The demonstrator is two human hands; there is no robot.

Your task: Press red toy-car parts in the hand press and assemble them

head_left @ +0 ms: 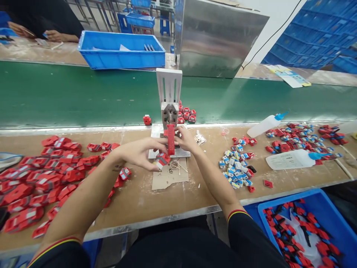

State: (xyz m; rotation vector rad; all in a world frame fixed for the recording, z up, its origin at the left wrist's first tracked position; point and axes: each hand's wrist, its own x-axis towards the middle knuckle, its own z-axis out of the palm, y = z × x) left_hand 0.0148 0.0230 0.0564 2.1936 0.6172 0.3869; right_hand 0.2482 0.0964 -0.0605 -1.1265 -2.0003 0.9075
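Note:
My left hand [142,152] is closed on a small red-and-grey plastic part [163,160], with a white patch toward its lower end. Its fingertips reach to the left side of a hand press [169,87] with a red handle [171,139] pointing down. On the handle's other side, my right hand [186,139] has its fingers bent together low at the press; whatever they grip is hidden. Beneath my left hand a torn piece of cardboard [167,180] carries a ring, sticks and tiny bits.
Many red parts [52,163] are heaped at left. Small blue-and-white parts [237,171] lie at right, near two bottles with blue tips [290,159]. A blue bin [331,208] holds red-and-black pieces. Behind the green belt [69,96] stands a blue crate [122,59]; another person's hands [54,36] show.

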